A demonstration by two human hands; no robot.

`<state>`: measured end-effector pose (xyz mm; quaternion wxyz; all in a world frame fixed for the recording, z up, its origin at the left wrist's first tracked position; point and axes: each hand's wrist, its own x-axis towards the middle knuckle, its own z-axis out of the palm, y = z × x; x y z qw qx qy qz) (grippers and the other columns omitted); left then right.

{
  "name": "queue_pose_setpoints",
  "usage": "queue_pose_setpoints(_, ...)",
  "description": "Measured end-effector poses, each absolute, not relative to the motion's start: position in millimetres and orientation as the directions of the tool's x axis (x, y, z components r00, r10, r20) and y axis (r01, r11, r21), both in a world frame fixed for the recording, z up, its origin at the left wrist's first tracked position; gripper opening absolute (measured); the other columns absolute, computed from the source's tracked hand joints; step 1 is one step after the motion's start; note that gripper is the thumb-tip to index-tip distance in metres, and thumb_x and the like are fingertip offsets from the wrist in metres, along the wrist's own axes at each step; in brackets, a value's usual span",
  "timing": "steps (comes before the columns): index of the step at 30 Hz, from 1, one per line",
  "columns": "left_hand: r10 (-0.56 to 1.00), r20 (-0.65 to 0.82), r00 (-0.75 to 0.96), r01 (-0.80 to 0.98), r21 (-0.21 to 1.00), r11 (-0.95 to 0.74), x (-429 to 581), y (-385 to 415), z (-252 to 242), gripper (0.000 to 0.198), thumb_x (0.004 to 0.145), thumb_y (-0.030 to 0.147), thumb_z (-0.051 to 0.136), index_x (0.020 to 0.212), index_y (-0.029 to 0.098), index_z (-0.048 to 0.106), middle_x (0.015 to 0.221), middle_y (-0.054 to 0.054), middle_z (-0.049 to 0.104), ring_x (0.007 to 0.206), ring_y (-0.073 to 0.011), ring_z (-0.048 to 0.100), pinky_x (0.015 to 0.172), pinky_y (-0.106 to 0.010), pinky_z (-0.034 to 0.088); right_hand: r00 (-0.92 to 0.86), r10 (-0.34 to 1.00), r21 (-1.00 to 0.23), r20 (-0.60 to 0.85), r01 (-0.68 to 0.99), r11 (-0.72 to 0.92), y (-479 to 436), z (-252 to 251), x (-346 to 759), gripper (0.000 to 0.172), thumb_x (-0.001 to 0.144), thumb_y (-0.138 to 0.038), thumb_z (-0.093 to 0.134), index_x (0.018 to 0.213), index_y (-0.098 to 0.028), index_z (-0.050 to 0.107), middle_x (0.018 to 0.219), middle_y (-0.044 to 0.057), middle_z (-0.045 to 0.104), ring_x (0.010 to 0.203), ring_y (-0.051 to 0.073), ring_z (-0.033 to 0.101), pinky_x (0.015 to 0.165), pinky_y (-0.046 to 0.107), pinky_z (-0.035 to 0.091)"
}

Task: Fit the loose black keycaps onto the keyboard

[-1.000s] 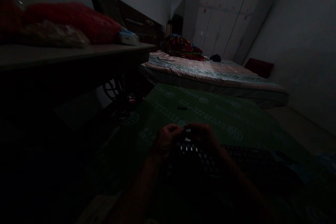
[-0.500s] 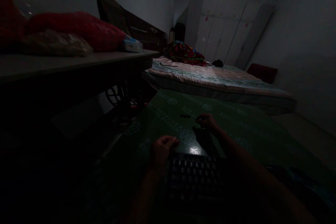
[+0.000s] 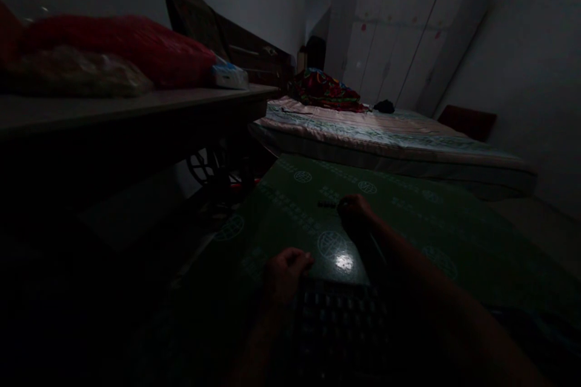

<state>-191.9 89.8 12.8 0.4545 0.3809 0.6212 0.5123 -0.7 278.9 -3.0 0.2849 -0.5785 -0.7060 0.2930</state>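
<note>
A dark keyboard (image 3: 342, 320) lies on the green patterned board (image 3: 290, 199), close to me. Beyond it, several small dark pieces (image 3: 326, 204) sit in a short row. My right hand (image 3: 356, 213) is at the right end of that row, its fingers pinched together; whatever they hold is too dark and small to name. Near the keyboard's far left corner is my left hand (image 3: 285, 272), with thumb and fingers drawn together. Anything between them is hidden.
On the left, a table (image 3: 181, 98) holds a red bag (image 3: 122, 42) and a tissue pack (image 3: 230, 76). A bed (image 3: 376, 133) stands past the board, with a wardrobe (image 3: 390, 48) behind. Dark cloth (image 3: 531, 326) lies at lower right.
My right hand has come down to the end of the row of small pieces. The view has shifted slightly, and my left hand and the keyboard appear a little lower.
</note>
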Motion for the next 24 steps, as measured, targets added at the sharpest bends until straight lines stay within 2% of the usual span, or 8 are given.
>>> queue_pose_setpoints(5, 0.950, -0.148, -0.273, 0.078, 0.981, 0.175, -193.6, 92.2, 10.6, 0.019, 0.061, 0.037, 0.063, 0.059, 0.018, 0.065, 0.062, -0.003, 0.068, 0.061, -0.0172, 0.060, 0.058, -0.026, 0.043, -0.151, 0.986, -0.723, 0.071, 0.673, 0.155, 280.6, -2.6, -1.3, 0.019, 0.066, -0.018, 0.056, 0.075, -0.015, 0.072, 0.059, 0.000, 0.062, 0.053, 0.010, 0.054, 0.050, 0.018, 0.037)
queue_pose_setpoints(13, 0.950, -0.171, -0.262, 0.065, 0.979, 0.195, -194.4, 92.5, 12.2, 0.020, 0.059, 0.038, 0.064, 0.058, 0.018, 0.064, 0.060, -0.001, 0.067, 0.056, -0.0150, 0.057, 0.056, -0.025, 0.041, -0.147, 0.986, -0.699, 0.082, 0.697, 0.162, 284.3, -4.7, -1.2, 0.019, 0.065, -0.017, 0.058, 0.077, -0.016, 0.073, 0.063, 0.000, 0.064, 0.057, 0.011, 0.055, 0.051, 0.018, 0.036)
queue_pose_setpoints(18, 0.948, -0.187, -0.259, 0.064, 0.976, 0.209, -195.0, 92.5, 10.7, 0.022, 0.060, 0.039, 0.063, 0.062, 0.018, 0.065, 0.065, -0.002, 0.068, 0.062, -0.0166, 0.058, 0.059, -0.026, 0.041, -0.155, 0.984, -0.687, 0.086, 0.706, 0.171, 285.1, -5.8, -0.1, 0.022, 0.065, -0.017, 0.058, 0.082, -0.016, 0.073, 0.068, 0.001, 0.065, 0.059, 0.011, 0.056, 0.051, 0.018, 0.036)
queue_pose_setpoints(24, 0.952, -0.187, -0.243, 0.096, 0.972, 0.215, -194.4, 93.3, 12.5, 0.021, 0.060, 0.038, 0.062, 0.062, 0.017, 0.065, 0.064, -0.003, 0.067, 0.060, -0.0158, 0.056, 0.058, -0.026, 0.040, -0.167, 0.983, -0.673, 0.079, 0.718, 0.176, 286.1, -5.5, 0.6, 0.021, 0.067, -0.018, 0.058, 0.081, -0.017, 0.073, 0.068, 0.001, 0.066, 0.059, 0.011, 0.056, 0.052, 0.018, 0.036)
